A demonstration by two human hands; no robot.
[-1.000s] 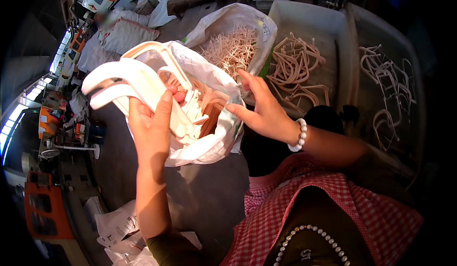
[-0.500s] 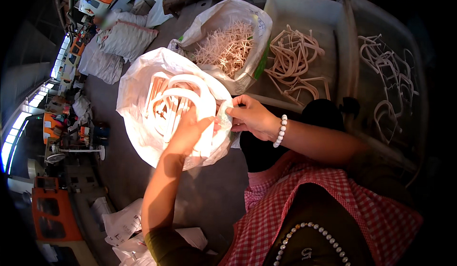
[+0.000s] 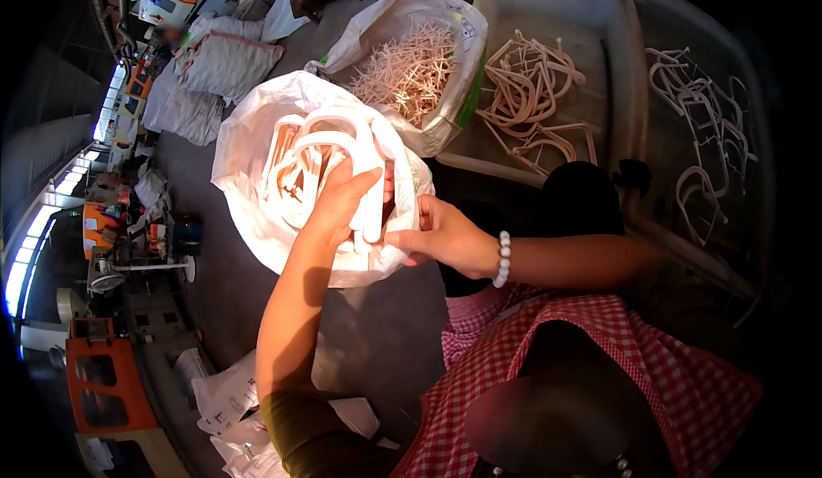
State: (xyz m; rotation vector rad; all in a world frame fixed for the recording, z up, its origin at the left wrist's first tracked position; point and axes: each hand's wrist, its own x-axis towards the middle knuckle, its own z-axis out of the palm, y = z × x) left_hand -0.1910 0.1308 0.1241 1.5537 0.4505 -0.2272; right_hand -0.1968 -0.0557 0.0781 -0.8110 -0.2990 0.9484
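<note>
A white woven plastic sack (image 3: 241, 170) stands open in front of me, brightly lit. Inside it are several pale, curved plastic pieces (image 3: 332, 124), stacked and bent like hooks or hanger arms. My left hand (image 3: 342, 197) reaches into the sack, closed on some of these pieces, with its thumb over their right side and most fingers hidden. At the sack's right rim, my right hand (image 3: 449, 240) pinches the sack material between thumb and fingers. A white bead bracelet (image 3: 503, 260) circles my right wrist.
Behind stands another sack (image 3: 469, 46) full of thin pinkish sticks (image 3: 407, 76). Right of it, a pale bin (image 3: 591, 16) holds curved pinkish pieces, and a second bin (image 3: 676, 24) holds white ones. Filled sacks (image 3: 223, 67) and orange machines (image 3: 98, 375) line the left.
My left hand has shifted slightly up and right among the curved pieces. My right hand has moved down along the sack's rim.
</note>
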